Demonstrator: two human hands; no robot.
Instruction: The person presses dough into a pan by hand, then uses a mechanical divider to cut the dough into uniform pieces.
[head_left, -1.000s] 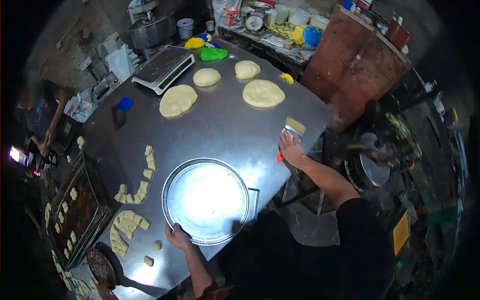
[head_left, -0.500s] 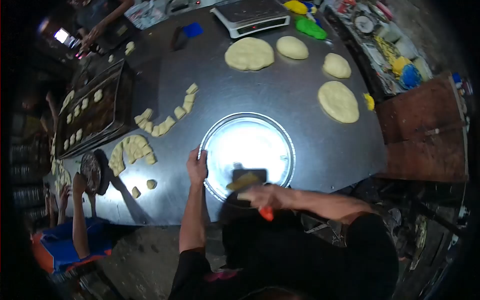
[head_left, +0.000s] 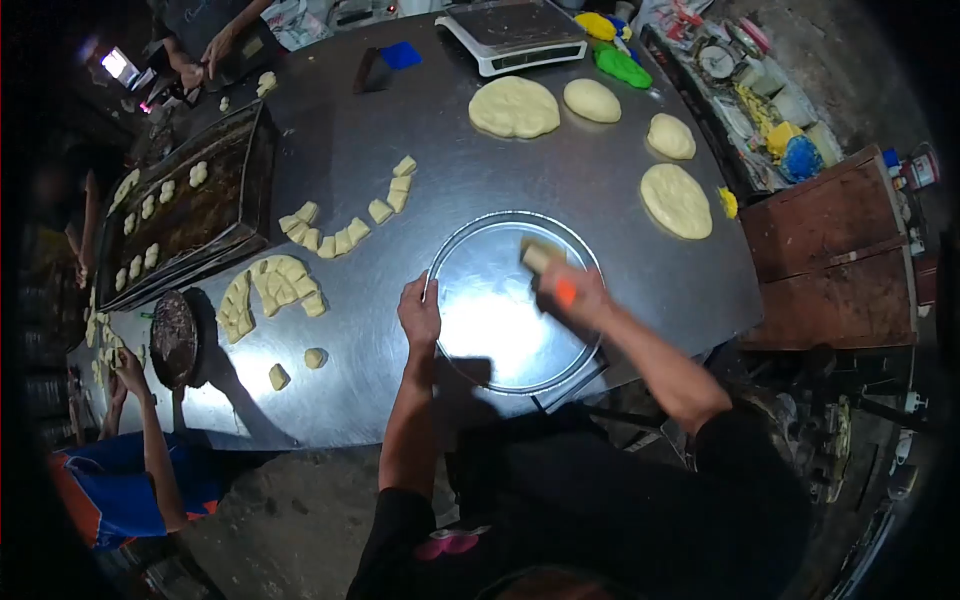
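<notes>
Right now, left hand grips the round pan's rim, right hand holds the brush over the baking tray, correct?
No. In the head view the right hand holds the brush over the round pan itself; the left hand grips its rim.

readable text: none | scale (head_left: 512, 30): display illegible | dial (head_left: 716, 62): markings too small

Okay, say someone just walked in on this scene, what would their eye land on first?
The shiny round metal pan at the near edge of the steel table stands out first, with the left hand gripping its rim and the right hand holding a brush over it. Beyond it lie four pale dough rounds, and to the left are curved rows of cut dough pieces.
</notes>
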